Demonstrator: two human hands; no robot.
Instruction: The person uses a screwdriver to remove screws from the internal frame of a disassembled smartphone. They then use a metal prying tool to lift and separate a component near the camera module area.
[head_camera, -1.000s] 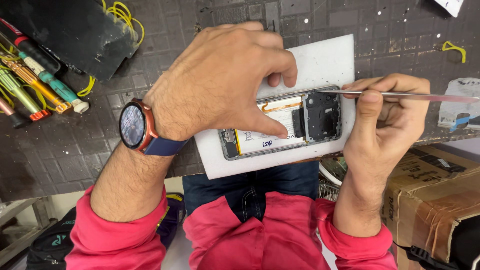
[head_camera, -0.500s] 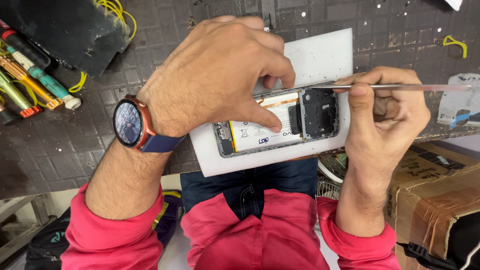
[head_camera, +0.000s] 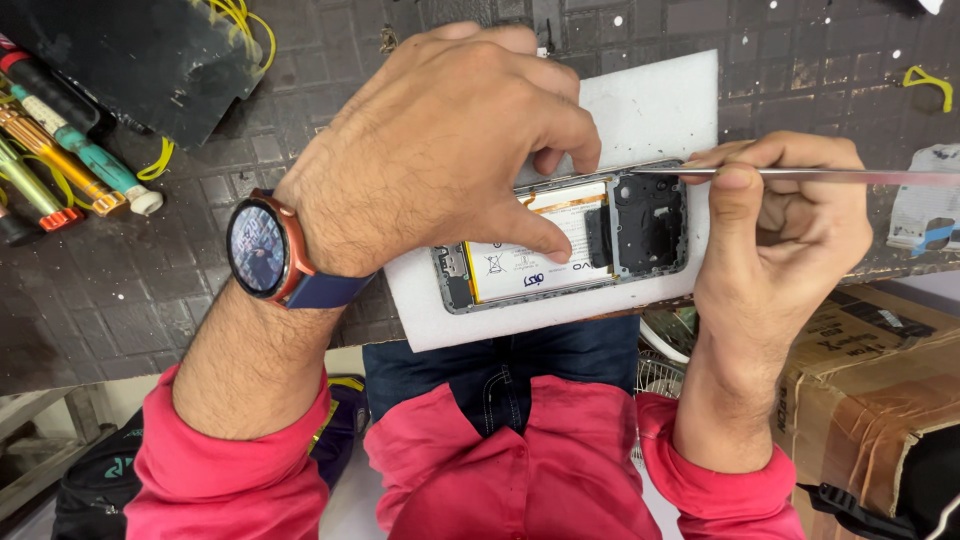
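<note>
Now the left hand (head_camera: 440, 150) pins the opened phone (head_camera: 570, 245) flat while the right hand (head_camera: 790, 225) grips tweezers (head_camera: 850, 176) beside it.

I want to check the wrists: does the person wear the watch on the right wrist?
No, the round watch with the blue strap sits on the left wrist, above the left hand that presses on the opened phone.

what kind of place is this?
Likely a phone repair bench: an opened smartphone with its back off lies on a white pad, the right hand works a thin metal prying tool at it, and coloured-handled screwdrivers lie on the dark gridded work mat.
</note>
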